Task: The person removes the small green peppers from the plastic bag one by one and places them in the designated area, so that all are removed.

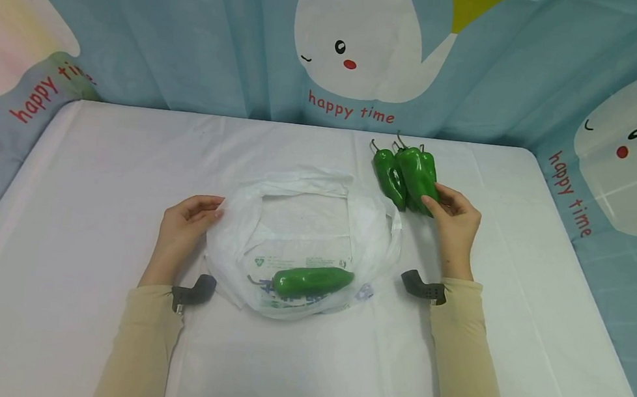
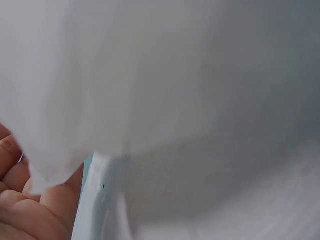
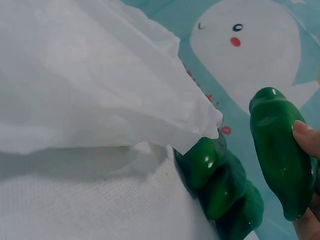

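A white, translucent plastic bag [image 1: 370, 230] with printed markings lies with its mouth spread open in the head view. Inside it rests one long green pepper [image 1: 313, 282], stem to the left. My left hand [image 1: 188, 223] pinches the bag's left edge between thumb and fingers; in the left wrist view the bag film [image 2: 55, 170] hangs over the curled fingers. My right hand [image 1: 458, 224], beyond the bag's right side, grips a green pepper [image 3: 280, 150] by its lower part. The right wrist view shows it raised above several other green peppers [image 3: 222, 192].
The loose peppers [image 1: 390, 177] lie near the back edge of the white-covered table [image 1: 122, 156], just behind the bag's right handle. A blue curtain [image 1: 196, 27] with whale prints hangs along the back and sides. Both wrists carry small black cameras [image 1: 422, 287].
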### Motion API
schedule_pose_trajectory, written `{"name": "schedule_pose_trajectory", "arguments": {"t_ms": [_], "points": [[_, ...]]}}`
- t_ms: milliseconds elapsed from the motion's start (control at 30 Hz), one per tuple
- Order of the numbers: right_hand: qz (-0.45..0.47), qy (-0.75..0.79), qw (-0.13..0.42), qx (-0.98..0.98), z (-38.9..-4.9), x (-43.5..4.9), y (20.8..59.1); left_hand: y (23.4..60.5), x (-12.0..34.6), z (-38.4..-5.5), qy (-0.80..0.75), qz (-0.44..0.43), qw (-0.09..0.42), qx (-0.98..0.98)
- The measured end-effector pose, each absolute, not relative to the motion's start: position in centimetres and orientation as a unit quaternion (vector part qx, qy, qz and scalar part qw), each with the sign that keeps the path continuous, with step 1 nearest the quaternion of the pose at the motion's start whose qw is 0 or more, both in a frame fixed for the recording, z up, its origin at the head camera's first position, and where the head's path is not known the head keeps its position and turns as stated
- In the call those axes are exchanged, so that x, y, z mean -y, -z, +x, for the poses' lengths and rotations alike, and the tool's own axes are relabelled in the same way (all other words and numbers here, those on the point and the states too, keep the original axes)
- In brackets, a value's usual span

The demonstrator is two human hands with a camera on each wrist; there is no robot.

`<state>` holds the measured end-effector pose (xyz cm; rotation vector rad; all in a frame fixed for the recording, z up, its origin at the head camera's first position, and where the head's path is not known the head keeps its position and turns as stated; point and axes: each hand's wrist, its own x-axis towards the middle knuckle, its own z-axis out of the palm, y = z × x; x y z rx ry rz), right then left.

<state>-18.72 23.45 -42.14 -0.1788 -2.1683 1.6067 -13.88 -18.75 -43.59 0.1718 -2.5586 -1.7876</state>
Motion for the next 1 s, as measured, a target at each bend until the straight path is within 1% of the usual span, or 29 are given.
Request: {"name": "schedule_pose_trajectory", "arguments": {"t_ms": [300, 700, 1000], "points": [[-0.066, -0.595, 0.236, 0.766, -19.0, -23.8, 42.4, 43.5, 18.8, -13.8, 0.57, 0.055, 0.005, 0.82], [-0.093, -0.61, 0.25, 0.746, -18.8, -24.3, 42.3, 43.5, 18.7, -13.8, 0.573, 0.059, 0.001, 0.818], [-0.12, -0.591, 0.261, 0.754, -18.9, -24.8, 42.6, 43.5, 18.8, -13.8, 0.591, 0.047, 0.01, 0.805]]}}
